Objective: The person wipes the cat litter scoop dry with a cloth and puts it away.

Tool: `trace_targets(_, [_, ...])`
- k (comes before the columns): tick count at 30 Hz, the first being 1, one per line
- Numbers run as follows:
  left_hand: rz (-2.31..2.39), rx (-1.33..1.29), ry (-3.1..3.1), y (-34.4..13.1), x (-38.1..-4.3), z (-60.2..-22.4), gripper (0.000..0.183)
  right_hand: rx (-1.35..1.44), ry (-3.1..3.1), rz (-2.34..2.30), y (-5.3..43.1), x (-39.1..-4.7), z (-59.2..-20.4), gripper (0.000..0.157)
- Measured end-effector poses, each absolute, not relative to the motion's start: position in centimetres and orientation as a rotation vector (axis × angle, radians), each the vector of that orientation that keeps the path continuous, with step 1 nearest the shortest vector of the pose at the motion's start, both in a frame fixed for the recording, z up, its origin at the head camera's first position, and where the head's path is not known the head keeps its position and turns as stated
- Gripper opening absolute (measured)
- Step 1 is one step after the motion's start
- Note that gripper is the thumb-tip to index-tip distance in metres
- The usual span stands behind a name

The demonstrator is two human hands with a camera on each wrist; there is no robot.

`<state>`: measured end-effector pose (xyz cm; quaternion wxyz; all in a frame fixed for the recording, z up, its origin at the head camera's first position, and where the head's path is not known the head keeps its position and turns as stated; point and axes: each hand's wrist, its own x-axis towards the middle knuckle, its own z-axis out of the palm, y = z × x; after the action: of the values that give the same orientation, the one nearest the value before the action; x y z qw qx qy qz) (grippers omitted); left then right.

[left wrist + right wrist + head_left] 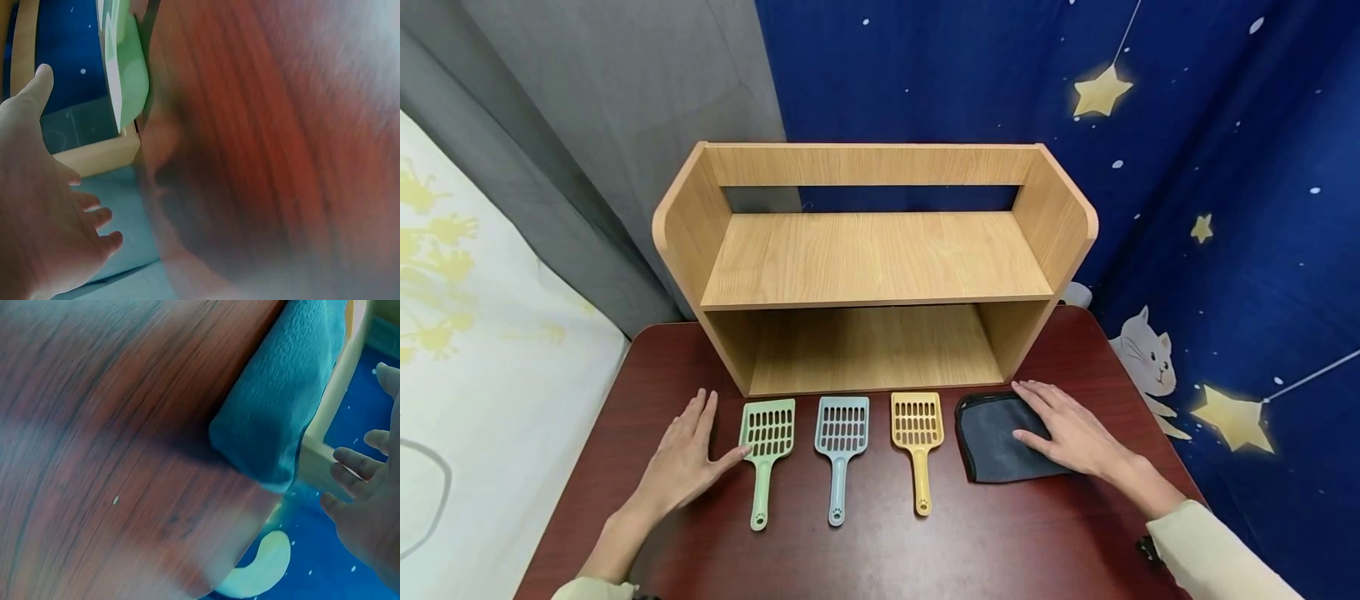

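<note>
Three cat litter scoops lie in a row, slotted heads toward the shelf: a green scoop (762, 492), a blue scoop (838, 487) and a yellow scoop (921, 483). To the left of the green one is my left hand (681, 462), fingers extended and thumb overlapping that scoop's edge in the head view. Whether the thumb touches it I cannot tell. A folded dark grey cloth (1000, 442) lies on the right. My right hand (1067, 429) is over its right part, fingers extended; in the right wrist view the hand (375, 494) appears apart from the cloth (275, 400).
A two-level wooden shelf (880, 258) stands at the back of the dark red table (880, 558), just behind the scoops. Behind it hang a grey curtain (625, 83) and a blue starry curtain (925, 75). White fabric with yellow prints (490, 400) borders the left side.
</note>
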<state>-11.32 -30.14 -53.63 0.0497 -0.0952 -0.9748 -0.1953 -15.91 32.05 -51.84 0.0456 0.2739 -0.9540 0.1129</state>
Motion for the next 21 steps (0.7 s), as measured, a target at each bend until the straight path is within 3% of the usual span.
trace_targets(21, [-0.803, -0.034, -3.016, -25.4, -8.6, -54.5, 0.125, 1.031, -2.917, 0.731, 27.9, -19.6, -53.6, 0.077])
